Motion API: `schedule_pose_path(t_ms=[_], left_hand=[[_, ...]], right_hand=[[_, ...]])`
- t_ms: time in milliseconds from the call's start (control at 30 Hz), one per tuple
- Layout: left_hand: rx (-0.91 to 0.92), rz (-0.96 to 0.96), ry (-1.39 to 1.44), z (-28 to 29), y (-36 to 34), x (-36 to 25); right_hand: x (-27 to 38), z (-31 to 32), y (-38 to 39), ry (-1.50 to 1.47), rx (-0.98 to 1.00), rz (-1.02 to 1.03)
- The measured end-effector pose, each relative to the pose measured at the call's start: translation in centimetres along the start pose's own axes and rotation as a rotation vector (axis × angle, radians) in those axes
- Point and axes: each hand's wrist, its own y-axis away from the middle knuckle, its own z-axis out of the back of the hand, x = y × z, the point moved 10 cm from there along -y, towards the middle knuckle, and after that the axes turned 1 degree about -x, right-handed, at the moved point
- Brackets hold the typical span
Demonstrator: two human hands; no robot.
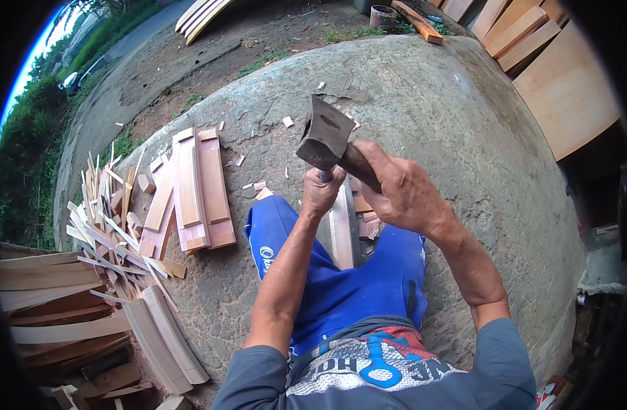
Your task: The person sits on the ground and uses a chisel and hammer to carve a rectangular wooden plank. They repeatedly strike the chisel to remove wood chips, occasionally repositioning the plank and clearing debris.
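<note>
Gripping the axe (327, 133) by its handle, near the metal head, the right hand (406, 195) is wrapped closed around the wood in the head view; the left hand (320, 194) curls just below that head, though I cannot tell what it grips; the axe is tilted in front of the knees; a plank (341, 229) runs between the thighs; boards (188, 184) and sticks (101, 222) lie leftward on the concrete (477, 130).
</note>
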Motion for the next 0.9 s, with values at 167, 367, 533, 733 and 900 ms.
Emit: schedule_pose_path(t_ms=[167, 367, 533, 733, 900], left_hand=[[0.035, 0.01, -0.063, 0.9, 0.0, 0.7], [-0.071, -0.476, -0.433, 0.6, 0.9, -2.4], [-0.036, -0.027, -0.057, 1.3, 0.8, 0.6], [0.012, -0.155, 0.043, 0.2, 0.7, -0.2], [-0.024, -0.203, -0.109, 0.8, 0.6, 1.2]], right_hand=[[4.5, 5.0, -0.9, -0.053, -0.396, 0.191], [-4.0, -7.1, 1.3, 0.224, 0.322, -0.092], [3.3, 3.4, -1.9, -0.07, -0.195, 0.077], [-2.5, -5.8, 0.9, 0.444, 0.302, -0.089], [-3.4, -5.9, 1.6, 0.165, 0.199, -0.036]])
